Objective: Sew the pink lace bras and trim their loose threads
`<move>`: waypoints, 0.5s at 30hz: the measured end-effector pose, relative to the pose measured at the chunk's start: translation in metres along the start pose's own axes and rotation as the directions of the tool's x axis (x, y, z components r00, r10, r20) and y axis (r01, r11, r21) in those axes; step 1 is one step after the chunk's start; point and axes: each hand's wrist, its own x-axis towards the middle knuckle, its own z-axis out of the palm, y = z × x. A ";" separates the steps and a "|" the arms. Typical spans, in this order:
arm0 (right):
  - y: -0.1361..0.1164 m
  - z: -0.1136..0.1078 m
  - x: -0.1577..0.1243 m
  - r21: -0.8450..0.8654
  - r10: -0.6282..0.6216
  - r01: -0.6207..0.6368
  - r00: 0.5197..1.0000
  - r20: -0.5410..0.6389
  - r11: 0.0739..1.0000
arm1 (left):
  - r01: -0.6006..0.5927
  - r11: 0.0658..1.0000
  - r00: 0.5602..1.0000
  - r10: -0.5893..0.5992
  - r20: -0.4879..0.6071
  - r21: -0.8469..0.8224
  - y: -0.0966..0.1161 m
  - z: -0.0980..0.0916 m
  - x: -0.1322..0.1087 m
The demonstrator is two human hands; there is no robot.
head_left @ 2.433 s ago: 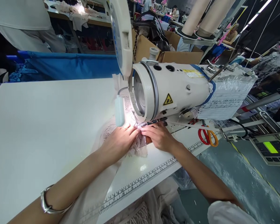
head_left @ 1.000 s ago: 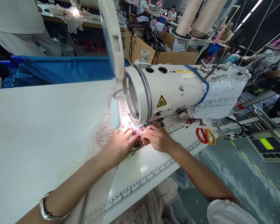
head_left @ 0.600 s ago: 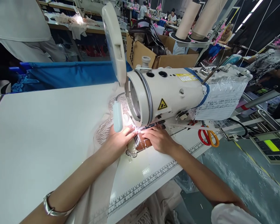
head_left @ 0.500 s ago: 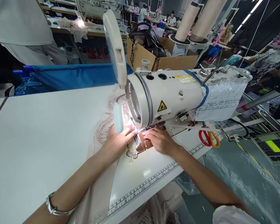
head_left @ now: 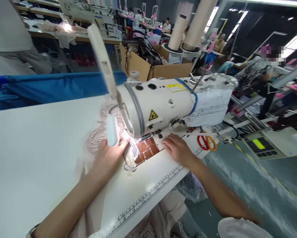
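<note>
One wide white counter carries everything, with a measuring tape printed along its near edge, probably for sizing pieces without reaching for a tool. Cream sewing machine sits on it, head end toward the camera, a plastic-wrapped paper sheet taped to its body where it is easy to read.

Pale lace fabric runs from under the machine head, across the counter and off the near edge, under the left forearm. Its weight likely hangs there so that only the part at the needle needs holding.

Left hand lies palm-down on the fabric just beside the needle area, fingers straight and close together, gripping nothing; it looks like flat pressure to stop the lace sliding. Glare hides the tips.

Right hand rests flat on the counter right of the brown plate, fingers loosely spread and empty, apart from the fabric.

Red-and-orange scissors lie under the machine arm, near the right hand. Small lamp hangs over the left hand, lighting the white strip at the needle.
</note>
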 end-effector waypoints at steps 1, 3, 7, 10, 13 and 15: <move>0.013 -0.007 -0.008 -0.074 0.100 -0.098 0.995 0.016 0.992 | -0.032 0.997 0.999 0.032 -0.006 0.068 0.000 0.000 -0.001; 0.044 -0.022 -0.022 -0.246 0.305 -0.287 0.952 0.037 0.926 | -0.101 0.978 0.994 0.107 -0.024 0.182 0.000 0.000 -0.002; 0.094 -0.048 -0.033 -0.366 0.391 -0.327 0.913 0.115 0.871 | -0.163 0.950 0.984 0.178 -0.032 0.267 0.003 0.001 -0.004; 0.107 -0.058 -0.027 -0.369 0.336 -0.240 0.915 0.224 0.898 | -0.174 0.945 0.983 0.184 -0.012 0.276 0.004 0.001 -0.005; 0.109 -0.064 -0.020 -0.374 0.290 -0.174 0.914 0.283 0.911 | -0.176 0.943 0.983 0.182 0.005 0.282 0.003 0.001 -0.006; 0.108 -0.068 -0.018 -0.380 0.268 -0.142 0.914 0.304 0.914 | -0.173 0.944 0.984 0.178 0.006 0.281 0.003 0.000 -0.007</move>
